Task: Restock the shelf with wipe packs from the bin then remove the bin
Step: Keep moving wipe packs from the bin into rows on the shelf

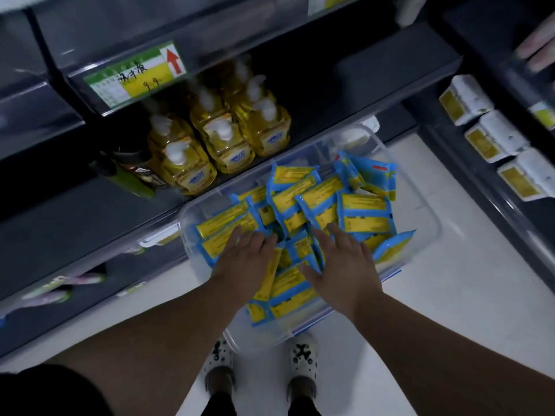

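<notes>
Your left hand (246,259) and right hand (345,265) — fingers spread flat, gripping nothing — rest on the blue-and-yellow wipe packs (363,214) heaped in the clear bin (428,226). The bin stands on the white floor (450,295), just beside the dark shelf (45,235) — near yellow pump bottles (228,139).

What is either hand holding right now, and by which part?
Nothing yet: the left hand and right hand are open, fingers spread over the wipe packs in the bin.

Shelf board (375,85), upper right of centre, apparently free to reach; pump bottles (222,136) block its left part.
</notes>
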`<state>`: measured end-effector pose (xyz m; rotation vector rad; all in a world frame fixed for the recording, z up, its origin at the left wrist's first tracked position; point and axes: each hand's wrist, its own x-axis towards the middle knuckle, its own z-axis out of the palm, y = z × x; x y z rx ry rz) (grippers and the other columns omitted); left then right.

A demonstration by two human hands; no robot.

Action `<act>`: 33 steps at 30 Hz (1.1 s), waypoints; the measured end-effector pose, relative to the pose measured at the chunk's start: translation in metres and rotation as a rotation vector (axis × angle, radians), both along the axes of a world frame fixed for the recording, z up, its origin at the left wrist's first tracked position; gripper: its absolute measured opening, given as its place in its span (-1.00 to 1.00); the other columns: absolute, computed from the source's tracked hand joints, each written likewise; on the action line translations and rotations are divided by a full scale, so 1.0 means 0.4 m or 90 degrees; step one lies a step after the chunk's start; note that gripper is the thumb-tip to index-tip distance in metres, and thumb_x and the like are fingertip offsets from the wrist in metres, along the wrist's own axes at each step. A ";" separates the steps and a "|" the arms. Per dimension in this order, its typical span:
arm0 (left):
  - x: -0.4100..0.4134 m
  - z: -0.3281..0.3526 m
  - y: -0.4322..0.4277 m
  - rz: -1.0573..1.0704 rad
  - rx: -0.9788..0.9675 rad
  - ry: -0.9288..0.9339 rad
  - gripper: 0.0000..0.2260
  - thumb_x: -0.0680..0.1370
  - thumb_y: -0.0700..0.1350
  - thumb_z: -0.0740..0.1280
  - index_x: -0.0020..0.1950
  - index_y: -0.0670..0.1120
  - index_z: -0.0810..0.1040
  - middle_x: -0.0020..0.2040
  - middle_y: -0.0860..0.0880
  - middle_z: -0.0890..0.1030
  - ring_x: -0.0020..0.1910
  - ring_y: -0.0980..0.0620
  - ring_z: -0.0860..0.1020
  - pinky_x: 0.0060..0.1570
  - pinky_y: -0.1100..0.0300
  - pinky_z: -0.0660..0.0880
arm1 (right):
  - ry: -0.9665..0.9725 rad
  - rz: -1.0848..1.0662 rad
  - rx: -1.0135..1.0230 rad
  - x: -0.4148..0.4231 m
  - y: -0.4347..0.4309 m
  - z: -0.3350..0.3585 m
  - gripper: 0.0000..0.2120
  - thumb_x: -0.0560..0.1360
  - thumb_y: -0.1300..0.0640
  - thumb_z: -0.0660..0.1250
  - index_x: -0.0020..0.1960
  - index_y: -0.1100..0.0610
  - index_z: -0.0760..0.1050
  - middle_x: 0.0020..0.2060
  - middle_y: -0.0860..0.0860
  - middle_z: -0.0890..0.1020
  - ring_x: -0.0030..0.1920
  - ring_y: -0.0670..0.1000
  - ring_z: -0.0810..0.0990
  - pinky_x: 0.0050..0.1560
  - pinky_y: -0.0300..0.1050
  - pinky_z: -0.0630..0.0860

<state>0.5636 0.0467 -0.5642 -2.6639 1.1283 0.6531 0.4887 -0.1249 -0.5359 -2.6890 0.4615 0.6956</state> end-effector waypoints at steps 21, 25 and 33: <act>0.088 0.185 0.101 0.814 -0.432 0.778 -0.56 0.43 0.21 0.33 0.22 0.01 0.54 0.23 0.03 0.51 0.05 -0.01 0.57 0.17 0.10 0.50 | -0.239 0.004 0.257 0.067 0.068 0.032 -0.69 0.49 0.27 0.38 0.21 0.08 0.59 0.13 0.05 0.64 0.13 0.11 0.61 0.12 -0.15 0.44; 0.093 0.167 0.163 0.863 -0.497 0.693 -0.66 0.49 -0.23 0.41 0.26 -0.11 0.52 0.08 -0.09 0.60 -0.05 0.03 0.58 -0.13 0.22 0.53 | -0.206 0.008 0.269 0.087 0.121 0.029 -0.56 0.48 0.28 0.37 0.32 0.01 0.49 0.29 -0.02 0.52 0.27 0.03 0.51 0.24 -0.10 0.44; 0.109 0.151 0.274 0.801 -0.643 0.336 -0.62 0.47 -0.26 0.44 0.24 0.01 0.51 0.11 -0.04 0.60 -0.08 0.07 0.60 -0.19 0.30 0.56 | -0.031 -0.043 0.208 0.163 0.197 -0.024 -0.36 0.55 0.09 0.34 0.52 -0.10 0.11 0.49 -0.06 0.22 0.39 0.07 0.37 0.24 0.00 0.45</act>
